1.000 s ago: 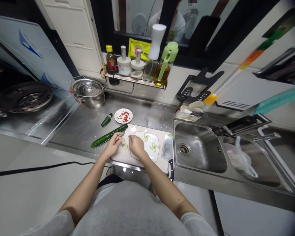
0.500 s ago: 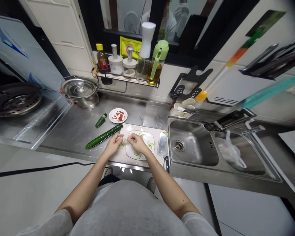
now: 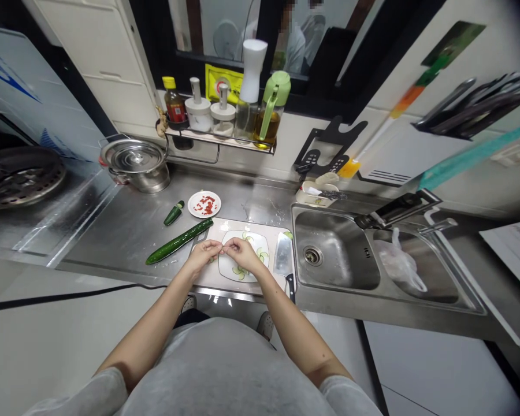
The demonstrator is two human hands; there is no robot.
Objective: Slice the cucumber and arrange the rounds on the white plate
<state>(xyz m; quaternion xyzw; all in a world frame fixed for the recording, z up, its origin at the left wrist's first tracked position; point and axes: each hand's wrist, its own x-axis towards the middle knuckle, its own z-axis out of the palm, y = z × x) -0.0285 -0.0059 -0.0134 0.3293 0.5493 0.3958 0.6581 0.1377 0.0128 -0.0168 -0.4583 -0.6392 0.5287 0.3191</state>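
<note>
Left hand [image 3: 203,255]: fingertips pinched together, contents unclear.
Right hand [image 3: 241,254]: pinched too, meeting the left!
Plate [image 3: 228,268]: arranging cucumber-slice fans [image 3: 241,273], apparently; next move likely calls for delicate placing.

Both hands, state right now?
Left hand: pinched closed; can't tell whether it holds anything.
Right hand: pinched closed above the white rounded-square plate; anything held can't be made out.

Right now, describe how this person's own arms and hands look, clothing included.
A light-grey fabric T-shirt covers the torso, its short sleeves ending near the elbows. Both forearms are bare. The left hand and right hand wear no gloves; no watch or bracelet shows.
</note>
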